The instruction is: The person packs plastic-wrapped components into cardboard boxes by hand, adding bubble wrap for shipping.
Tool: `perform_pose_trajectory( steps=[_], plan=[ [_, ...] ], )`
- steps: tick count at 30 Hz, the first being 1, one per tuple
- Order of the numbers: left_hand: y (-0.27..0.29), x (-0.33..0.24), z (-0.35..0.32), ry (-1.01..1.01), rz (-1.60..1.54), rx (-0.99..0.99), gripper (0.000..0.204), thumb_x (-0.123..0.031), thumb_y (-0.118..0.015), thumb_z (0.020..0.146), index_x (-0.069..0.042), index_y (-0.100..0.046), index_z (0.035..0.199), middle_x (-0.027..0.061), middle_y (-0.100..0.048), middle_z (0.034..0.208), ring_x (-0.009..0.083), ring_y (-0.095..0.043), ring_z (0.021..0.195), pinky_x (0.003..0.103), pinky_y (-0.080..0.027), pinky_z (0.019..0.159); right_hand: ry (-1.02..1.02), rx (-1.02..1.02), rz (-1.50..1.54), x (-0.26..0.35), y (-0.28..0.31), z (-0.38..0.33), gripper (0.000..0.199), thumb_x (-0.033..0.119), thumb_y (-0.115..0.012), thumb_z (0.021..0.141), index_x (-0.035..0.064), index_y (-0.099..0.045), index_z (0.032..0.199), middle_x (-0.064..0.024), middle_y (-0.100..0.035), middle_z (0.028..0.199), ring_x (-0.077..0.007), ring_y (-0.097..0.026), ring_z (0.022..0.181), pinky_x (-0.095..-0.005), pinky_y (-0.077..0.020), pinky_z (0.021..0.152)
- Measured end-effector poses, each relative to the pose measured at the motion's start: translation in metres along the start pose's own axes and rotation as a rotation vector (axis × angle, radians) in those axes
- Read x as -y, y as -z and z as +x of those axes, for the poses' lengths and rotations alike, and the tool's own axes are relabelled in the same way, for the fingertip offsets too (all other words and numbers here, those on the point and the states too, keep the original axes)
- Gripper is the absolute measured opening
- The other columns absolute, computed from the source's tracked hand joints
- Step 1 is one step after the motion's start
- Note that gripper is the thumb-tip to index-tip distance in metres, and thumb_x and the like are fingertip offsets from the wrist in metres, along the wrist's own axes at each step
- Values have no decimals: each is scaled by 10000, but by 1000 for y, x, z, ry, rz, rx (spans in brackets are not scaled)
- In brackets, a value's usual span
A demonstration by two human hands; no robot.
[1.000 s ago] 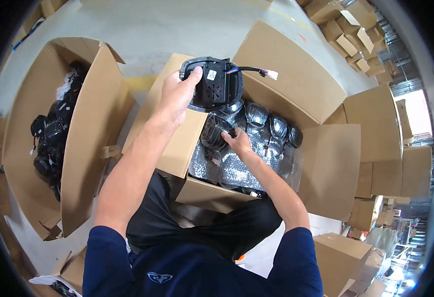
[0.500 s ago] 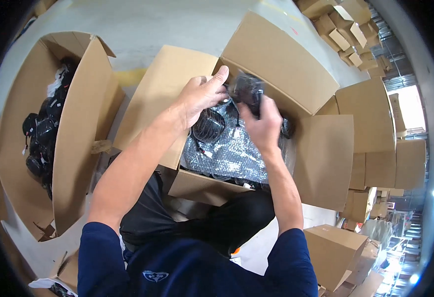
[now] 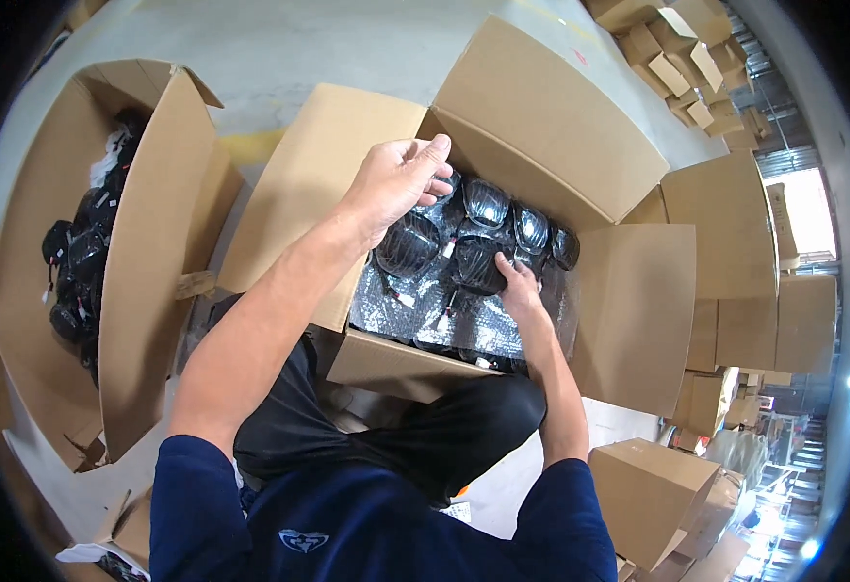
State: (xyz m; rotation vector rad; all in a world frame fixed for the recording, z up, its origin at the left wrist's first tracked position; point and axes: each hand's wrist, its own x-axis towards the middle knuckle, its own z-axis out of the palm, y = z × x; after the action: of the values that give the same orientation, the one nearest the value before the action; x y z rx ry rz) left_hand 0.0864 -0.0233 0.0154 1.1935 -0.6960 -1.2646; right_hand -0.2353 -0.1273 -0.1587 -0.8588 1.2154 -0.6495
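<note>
left hand (image 3: 398, 184) lifted clear, fingers loosely curled, empty, right hand (image 3: 520, 287) fingers pressing black lamp (image 3: 478, 264), lens up

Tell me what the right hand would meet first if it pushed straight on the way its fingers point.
The right hand already rests against a black domed part in the open box. Pushing on, it would likely press into that part first, then its neighbours behind; depth is unclear.

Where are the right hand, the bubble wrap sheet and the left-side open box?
right hand (image 3: 522, 283), head view, on its back.
bubble wrap sheet (image 3: 415, 315), head view, bare lower part.
left-side open box (image 3: 148, 252), head view, its inner flap.
</note>
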Motion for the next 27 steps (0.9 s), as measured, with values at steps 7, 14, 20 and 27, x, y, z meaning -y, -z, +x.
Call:
perform_pose_trajectory(
  steps=[7, 14, 20, 27],
  plan=[
    [3, -2, 1, -33, -7, -36, 550, -488, -585, 1022, 43, -629, 1160, 135, -684, 1064, 172, -685, 914, 289, -555, 773, -54, 125, 234, -24, 7, 5, 314, 229, -661, 1010, 31, -591, 1244, -70, -673, 1193, -214, -647, 1089, -375, -522, 968],
    [0, 20, 13, -299, 77, -41, 349, -325, -605, 1017, -20, -712, 886, 43, -666, 743, 129, -625, 634, 322, -557, 618, 95, 50, -610, -33, -4, 5, 301, 310, -667, 991, 17, -667, 1058, -49, -678, 884, -134, -624, 724, -290, -529, 600],
    [46, -9, -13, -340, 422, -93, 415, -378, -651, 958, 7, -712, 816, 145, -707, 737, 218, -683, 706, 383, -553, 712, 173, -31, -886, -29, 23, 4, 380, 283, -680, 964, -83, -644, 1060, -71, -636, 738, -133, -598, 594, -294, -485, 474],
    [301, -133, -126, -523, 527, -315, 322, -249, -688, 958, 28, -707, 1121, 122, -752, 962, 154, -732, 874, 307, -579, 765, 144, 4, -927, -17, 79, -64, 302, 222, -616, 990, -44, -642, 851, -34, -619, 717, -124, -593, 599, -280, -486, 504]
  ],
)
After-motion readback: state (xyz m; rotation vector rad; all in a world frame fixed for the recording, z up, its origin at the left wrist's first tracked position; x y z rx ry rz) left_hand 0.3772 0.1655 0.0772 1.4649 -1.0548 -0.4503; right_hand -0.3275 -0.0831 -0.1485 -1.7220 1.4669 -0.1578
